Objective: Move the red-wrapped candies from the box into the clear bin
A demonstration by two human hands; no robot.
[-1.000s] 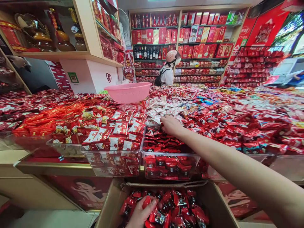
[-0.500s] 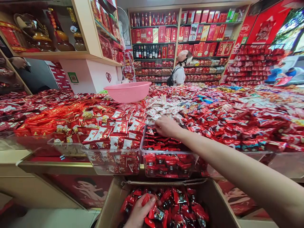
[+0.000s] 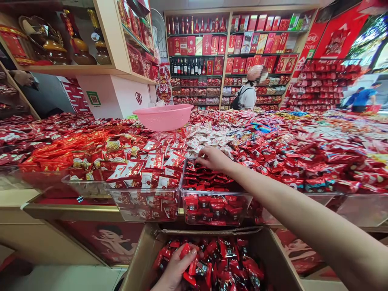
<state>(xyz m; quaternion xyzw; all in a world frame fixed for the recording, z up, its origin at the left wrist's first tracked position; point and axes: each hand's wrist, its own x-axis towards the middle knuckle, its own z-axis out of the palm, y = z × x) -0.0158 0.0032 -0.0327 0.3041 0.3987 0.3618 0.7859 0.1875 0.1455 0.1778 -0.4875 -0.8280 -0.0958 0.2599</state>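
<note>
A broad bench (image 3: 303,137) heaped with red-wrapped sweets fills the shop before you, backed by shelves (image 3: 224,52) of red boxes and bottles where a person in a pale helmet (image 3: 249,91) stands facing away. A pink basket (image 3: 165,116) sits on the heaps near the middle, beyond a patch of white-wrapped sweets (image 3: 206,139). At the near edge, a clear bin (image 3: 212,202) holds dark-red packets, beside a second clear bin (image 3: 145,194) of red-and-white packets to its left. Below the bench edge, an open cardboard box (image 3: 142,258) is full of glossy red wrapped candies (image 3: 230,262). Your right hand (image 3: 214,158) reaches across at the far rim of the dark-red bin, palm down, fingers loosely curled onto the packets there; whether it pinches one cannot be told. Your left hand (image 3: 177,268) is down in the box, fingers closed around a small bunch of candies, one red piece (image 3: 185,251) sticking out above the thumb with its long axis tilted up and to the left, another lying roughly crosswise under the fingers.
</note>
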